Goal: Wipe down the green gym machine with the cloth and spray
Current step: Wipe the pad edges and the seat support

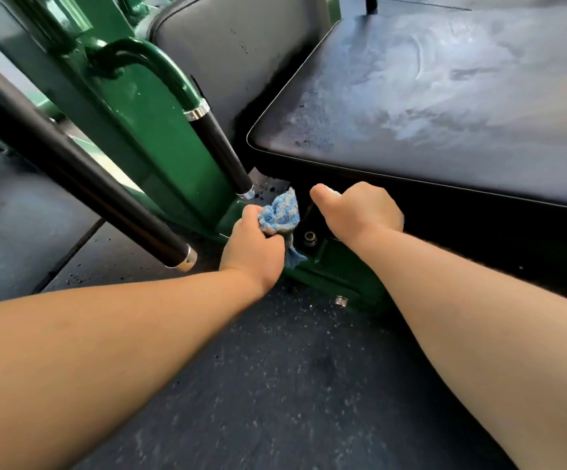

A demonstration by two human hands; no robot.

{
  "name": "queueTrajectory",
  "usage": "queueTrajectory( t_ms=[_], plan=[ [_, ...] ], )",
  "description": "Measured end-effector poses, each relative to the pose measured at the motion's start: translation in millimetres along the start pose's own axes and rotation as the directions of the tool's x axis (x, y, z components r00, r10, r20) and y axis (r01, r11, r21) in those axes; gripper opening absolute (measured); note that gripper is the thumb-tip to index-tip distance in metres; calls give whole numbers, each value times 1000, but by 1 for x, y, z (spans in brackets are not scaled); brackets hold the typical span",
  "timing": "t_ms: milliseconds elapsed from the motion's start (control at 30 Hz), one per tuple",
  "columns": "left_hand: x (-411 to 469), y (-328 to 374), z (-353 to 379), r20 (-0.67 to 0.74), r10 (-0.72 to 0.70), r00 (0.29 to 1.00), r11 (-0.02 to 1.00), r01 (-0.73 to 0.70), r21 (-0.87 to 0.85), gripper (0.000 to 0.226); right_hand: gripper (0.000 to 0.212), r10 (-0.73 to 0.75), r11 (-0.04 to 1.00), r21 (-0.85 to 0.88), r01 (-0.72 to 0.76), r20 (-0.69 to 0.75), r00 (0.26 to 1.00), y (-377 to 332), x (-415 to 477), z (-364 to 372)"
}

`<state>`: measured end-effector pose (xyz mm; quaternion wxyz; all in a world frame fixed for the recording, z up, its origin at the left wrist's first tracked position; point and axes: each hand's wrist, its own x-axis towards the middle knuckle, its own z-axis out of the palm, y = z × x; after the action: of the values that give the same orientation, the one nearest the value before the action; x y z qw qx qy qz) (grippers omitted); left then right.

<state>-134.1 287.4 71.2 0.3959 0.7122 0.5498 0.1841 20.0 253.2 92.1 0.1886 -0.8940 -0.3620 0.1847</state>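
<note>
My left hand [253, 251] grips a bunched blue cloth [280, 215] and holds it against the base of the green machine frame [173, 157], where the frame meets the seat. My right hand [360, 212] lies just right of the cloth against the dark side of the black seat pad [445, 96]. Its thumb points left and its fingers curl out of sight, so what they hold, if anything, is hidden. The seat top shows wet, streaky patches. No spray bottle is in view.
Two black-gripped handles with chrome ends [187, 259] [246, 191] slope down on the left, close to my left hand. A grey back pad [234, 45] stands behind the frame. Bolts [310, 238] sit on the green base rail. Dark speckled rubber flooring [292, 385] lies below.
</note>
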Motion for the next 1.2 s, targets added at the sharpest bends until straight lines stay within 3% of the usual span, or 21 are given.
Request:
queueTrajectory(
  t_ms=[167, 300, 567, 767, 901, 1001, 1067, 1201],
  plan=[
    [-6, 12, 18, 75, 37, 996, 999, -36, -10, 28, 66, -22, 996, -91, 20, -22, 1000, 41, -4, -24],
    [-13, 27, 34, 131, 135, 982, 991, -134, -20, 22, 58, -80, 978, -198, 67, -57, 995, 77, -18, -47],
    [-26, 80, 82, 157, 267, 951, 964, -263, -45, 24, 59, -8, 983, -183, -8, -88, 996, 146, -42, -104],
    [-35, 118, 100, 201, 435, 877, 900, -430, -73, 22, 58, 30, 997, -68, -44, -196, 980, 183, -56, -129],
    [-47, 139, 109, 237, 525, 817, 849, -523, -76, 22, 55, 9, 989, -143, -46, -243, 970, 201, -61, -153],
    [-62, 152, 115, 238, 572, 785, 818, -568, -93, 22, 55, 22, 981, -184, -56, -180, 983, 213, -72, -161],
    [-70, 163, 122, 233, 594, 770, 803, -585, -112, 25, 59, 32, 986, -157, -63, -191, 981, 222, -84, -162],
    [-75, 185, 137, 236, 633, 738, 774, -615, -153, 26, 57, 88, 996, 50, -75, -369, 925, 245, -92, -176]
  ],
)
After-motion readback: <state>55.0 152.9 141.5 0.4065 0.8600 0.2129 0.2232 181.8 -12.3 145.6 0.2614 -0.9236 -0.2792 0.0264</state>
